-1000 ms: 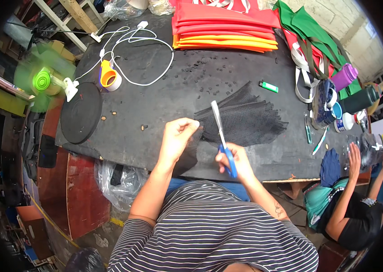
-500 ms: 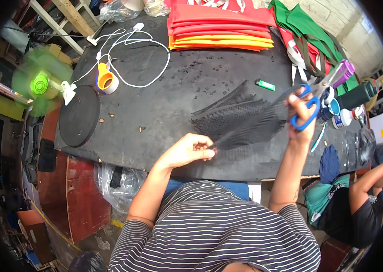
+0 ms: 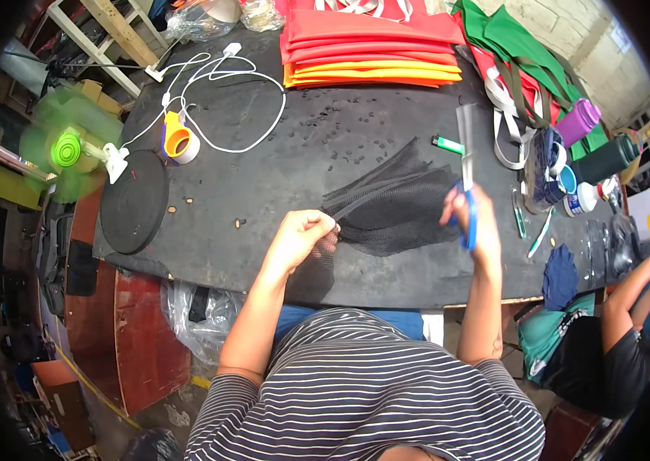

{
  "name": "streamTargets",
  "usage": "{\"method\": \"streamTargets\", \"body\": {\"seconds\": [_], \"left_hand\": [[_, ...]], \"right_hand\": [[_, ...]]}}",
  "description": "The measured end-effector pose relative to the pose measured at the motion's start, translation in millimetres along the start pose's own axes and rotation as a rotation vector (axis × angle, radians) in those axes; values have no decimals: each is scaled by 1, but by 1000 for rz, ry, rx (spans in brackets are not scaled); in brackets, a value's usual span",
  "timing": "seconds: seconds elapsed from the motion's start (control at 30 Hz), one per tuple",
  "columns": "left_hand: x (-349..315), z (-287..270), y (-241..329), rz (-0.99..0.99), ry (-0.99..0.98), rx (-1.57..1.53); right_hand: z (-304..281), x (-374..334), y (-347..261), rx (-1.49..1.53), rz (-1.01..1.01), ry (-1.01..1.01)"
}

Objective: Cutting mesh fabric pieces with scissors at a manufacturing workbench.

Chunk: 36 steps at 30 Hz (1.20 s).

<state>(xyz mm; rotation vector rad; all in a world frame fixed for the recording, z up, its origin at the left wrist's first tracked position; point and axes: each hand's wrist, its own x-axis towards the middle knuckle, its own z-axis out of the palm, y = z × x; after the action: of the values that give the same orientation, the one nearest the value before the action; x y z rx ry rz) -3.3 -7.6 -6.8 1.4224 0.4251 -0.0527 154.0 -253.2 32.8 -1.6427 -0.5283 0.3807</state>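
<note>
Black mesh fabric (image 3: 402, 211) lies in a loose, fanned heap on the worktop (image 3: 232, 192) in front of you, spreading between your two hands. Your left hand (image 3: 308, 233) is at the heap's near left corner, its grip pinching a bit of the mesh between thumb and fingers, with some sheer netting across the lower fingers. Your right hand (image 3: 475, 219) is closed around the blue handles of a pair of scissors (image 3: 468, 180), raised by the heap's right edge, blades pointing away from you; they are too blurred for you to tell whether they are parted. Near the blades lies a green lighter (image 3: 448, 144), and small black scraps (image 3: 348, 123) are scattered beyond the mesh. At the far edge you have a stack of red and orange fabric (image 3: 371, 58). To your left are a tape roll in a dispenser (image 3: 180, 144) and a flat black disc-shaped coil (image 3: 134, 201); to your right, a purple bottle (image 3: 580, 119) and a crumpled navy cloth (image 3: 561, 278).
</note>
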Motion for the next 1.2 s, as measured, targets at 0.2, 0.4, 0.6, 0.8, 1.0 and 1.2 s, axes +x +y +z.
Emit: {"method": "streamTargets", "body": {"seconds": [0.2, 0.4, 0.6, 0.8, 1.0, 1.2], "left_hand": [[2, -6, 6, 1, 33, 11], [-4, -2, 13, -42, 14, -87], [-5, -1, 11, -12, -14, -65], [-8, -1, 13, -16, -1, -55], [-8, 1, 14, -14, -13, -61], [-8, 1, 14, -9, -26, -66]], "right_hand": [[39, -58, 28, 296, 440, -606], [56, -65, 32, 279, 537, -654], [68, -59, 36, 256, 526, -629], [71, -58, 35, 266, 572, -588], [72, -59, 36, 282, 504, -634], [74, -60, 34, 298, 559, -578]]}}
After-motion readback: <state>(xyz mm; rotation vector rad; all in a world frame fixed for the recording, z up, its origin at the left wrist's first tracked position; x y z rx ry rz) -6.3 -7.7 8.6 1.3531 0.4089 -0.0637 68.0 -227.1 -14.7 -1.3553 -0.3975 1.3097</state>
